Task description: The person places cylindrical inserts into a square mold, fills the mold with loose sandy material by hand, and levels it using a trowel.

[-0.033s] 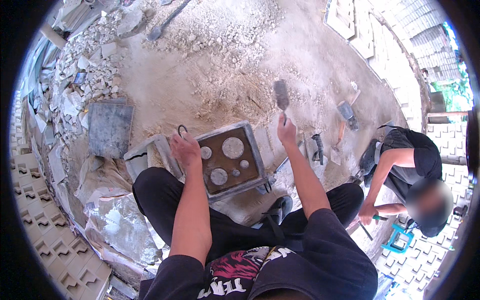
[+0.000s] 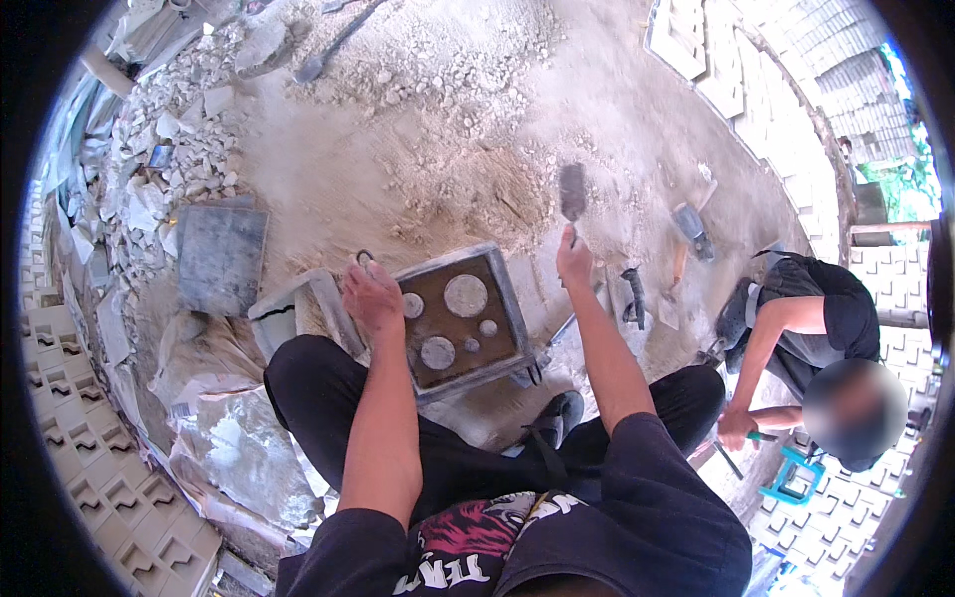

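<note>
Between my knees lies a square grey mould frame (image 2: 509,303), with a brown surface and several pale round discs of differing sizes inside it. My left hand (image 2: 374,300) is at the frame's left side, its fingers closed at a dark loop handle (image 2: 366,257) that sticks out beyond them. To the right of the frame my right hand (image 2: 574,261) grips a trowel (image 2: 572,191) by its handle. The trowel's dark blade points away from me, above the dusty ground. A second dark loop (image 2: 535,374) hangs at the frame's lower right corner.
A dark square slab (image 2: 221,261) lies at the left, near rubble (image 2: 189,149). A shovel (image 2: 316,68) rests at the far side. Hand tools, including a black-handled one (image 2: 634,297), lie right of my arm. A co-worker (image 2: 796,328) crouches at the right beside a turquoise stool (image 2: 793,476).
My right hand and the trowel have shifted slightly to the right and a little nearer. My left hand stays at the frame's left side.
</note>
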The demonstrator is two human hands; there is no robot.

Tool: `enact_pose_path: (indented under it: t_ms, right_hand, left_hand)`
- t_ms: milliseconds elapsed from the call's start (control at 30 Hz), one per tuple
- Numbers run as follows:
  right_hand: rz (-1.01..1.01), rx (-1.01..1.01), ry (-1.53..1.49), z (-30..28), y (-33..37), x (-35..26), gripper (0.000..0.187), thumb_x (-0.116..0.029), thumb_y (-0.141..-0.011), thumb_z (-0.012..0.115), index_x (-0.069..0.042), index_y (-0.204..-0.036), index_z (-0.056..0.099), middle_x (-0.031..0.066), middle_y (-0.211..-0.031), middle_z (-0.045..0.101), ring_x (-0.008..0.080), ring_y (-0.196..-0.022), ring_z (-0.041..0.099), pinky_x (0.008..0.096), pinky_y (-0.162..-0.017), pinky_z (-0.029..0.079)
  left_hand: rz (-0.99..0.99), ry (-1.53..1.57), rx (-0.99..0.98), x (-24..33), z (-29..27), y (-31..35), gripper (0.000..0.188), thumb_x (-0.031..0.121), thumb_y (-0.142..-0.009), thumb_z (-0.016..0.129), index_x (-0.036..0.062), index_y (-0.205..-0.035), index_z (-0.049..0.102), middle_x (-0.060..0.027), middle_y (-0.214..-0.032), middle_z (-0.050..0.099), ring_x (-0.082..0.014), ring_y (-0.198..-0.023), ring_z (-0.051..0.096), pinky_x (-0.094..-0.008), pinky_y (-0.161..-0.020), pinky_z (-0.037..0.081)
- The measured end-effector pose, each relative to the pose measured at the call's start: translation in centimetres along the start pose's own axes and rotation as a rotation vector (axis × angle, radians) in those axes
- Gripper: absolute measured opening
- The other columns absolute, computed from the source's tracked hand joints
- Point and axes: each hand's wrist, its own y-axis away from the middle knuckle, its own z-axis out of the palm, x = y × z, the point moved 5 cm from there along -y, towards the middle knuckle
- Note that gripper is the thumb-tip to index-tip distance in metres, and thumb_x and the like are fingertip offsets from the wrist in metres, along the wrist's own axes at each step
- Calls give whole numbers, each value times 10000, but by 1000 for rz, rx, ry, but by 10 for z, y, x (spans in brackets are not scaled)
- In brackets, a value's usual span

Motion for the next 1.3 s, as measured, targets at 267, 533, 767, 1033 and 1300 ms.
enact_pose_path:
  t_ms: [267,533,767,1033,1300]
  right_hand:
    - [116,-317,-162,74,-25,44,715,-680,-898,408,-22,-654,547,79,-541,538,204,-417,547,356,-427,459]
    - [205,-473,-380,62,-1,-6,685,-685,-891,423,-39,-687,526,59,-544,511,174,-421,521,330,-422,438]
    - [181,-666,-381,47,25,-11,660,-689,-892,423,-57,-722,511,26,-565,502,135,-421,460,314,-424,409]
    - [271,-735,-697,47,63,-17,639,-715,-873,428,-84,-800,496,-7,-556,450,120,-420,428,310,-428,402]
    - [22,-639,-712,-21,92,-21,646,-682,-893,434,-65,-720,517,10,-548,484,128,-412,476,293,-409,413]
  left_hand:
    - [106,-11,-9,23,7,8,466,350,-944,449,21,-1272,482,-193,-1254,540,-356,-1199,489,-477,-977,374]
    - [66,8,-7,5,-4,4,462,375,-954,418,26,-1248,495,-188,-1238,546,-347,-1183,497,-482,-968,370]
    - [123,52,-53,9,-4,5,473,387,-965,385,17,-1236,498,-200,-1230,543,-358,-1185,487,-484,-999,341]
    - [335,161,-21,10,1,13,486,366,-978,359,-16,-1250,490,-209,-1281,513,-352,-1260,421,-462,-1071,275]
    - [445,168,-26,23,13,28,449,318,-969,386,-28,-1234,495,-225,-1290,501,-367,-1267,411,-465,-1093,270]
